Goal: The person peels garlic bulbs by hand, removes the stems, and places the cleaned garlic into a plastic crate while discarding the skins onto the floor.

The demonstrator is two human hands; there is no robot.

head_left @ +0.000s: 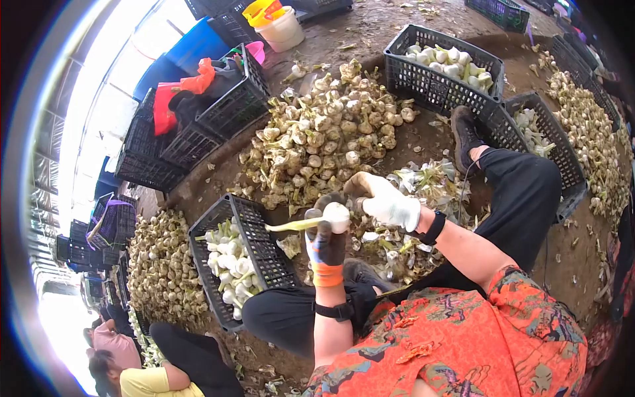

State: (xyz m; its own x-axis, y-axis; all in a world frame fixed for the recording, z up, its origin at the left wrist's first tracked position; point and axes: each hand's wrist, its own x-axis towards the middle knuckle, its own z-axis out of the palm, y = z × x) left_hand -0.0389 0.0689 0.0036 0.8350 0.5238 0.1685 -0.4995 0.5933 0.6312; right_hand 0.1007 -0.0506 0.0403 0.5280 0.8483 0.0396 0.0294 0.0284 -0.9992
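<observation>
A peeled white garlic bulb [336,217] with a long pale-green stem is held in my left hand [326,241], which wears a grey glove with an orange cuff. The stem points to the left. My right hand [383,200], in a white glove with soiled brown fingers, is closed just right of the bulb. What its fingers grip, if anything, is hidden. Beyond both hands lies a large heap of unpeeled garlic [324,129]. Loose peelings and cut leaves [430,185] cover the ground near my right hand.
A black crate [271,248] of cleaned garlic stands by my left knee. Another crate [436,89] of cleaned bulbs is ahead right, with a third crate [565,175] beside my right leg. Stacked crates [149,155] and a white bucket [281,33] stand further off. A person in yellow [155,382] sits lower left.
</observation>
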